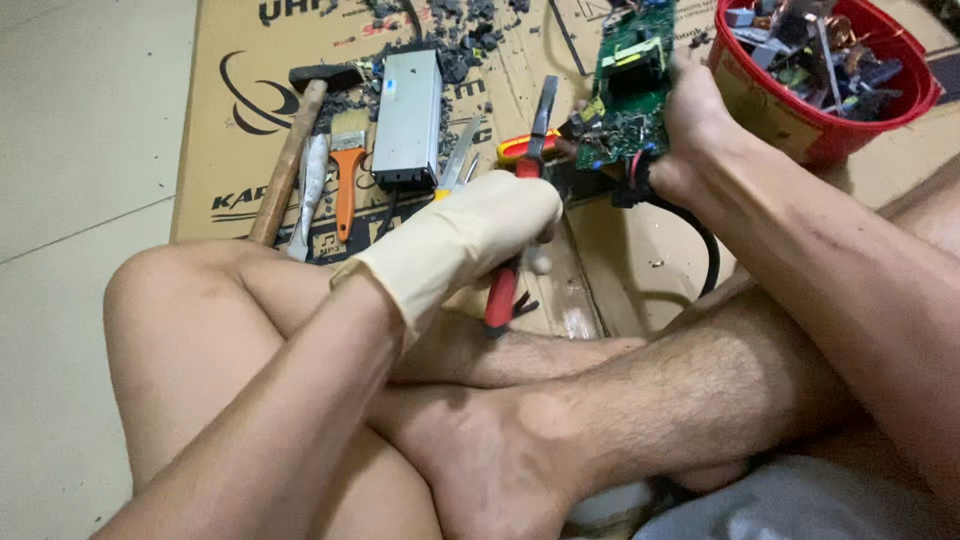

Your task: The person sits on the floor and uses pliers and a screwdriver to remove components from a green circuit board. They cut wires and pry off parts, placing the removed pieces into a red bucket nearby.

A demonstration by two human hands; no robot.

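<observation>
- Down on the floor, the left hand (470,235), in a cream rubber glove, is closed round red-handled pliers (520,215); their dark jaws reach the green circuit board (630,85).
- Bare right hand (690,120) has its grip clamped on the board's right edge, just beside the red bowl (850,120) of metal scrap.
- Fingers of both hands are mostly hidden; the board's top is cut off.
- On the cardboard (230,150) lie a wooden-handled hammer (290,150), an orange brush (346,175) and a grey metal box (408,120).
</observation>
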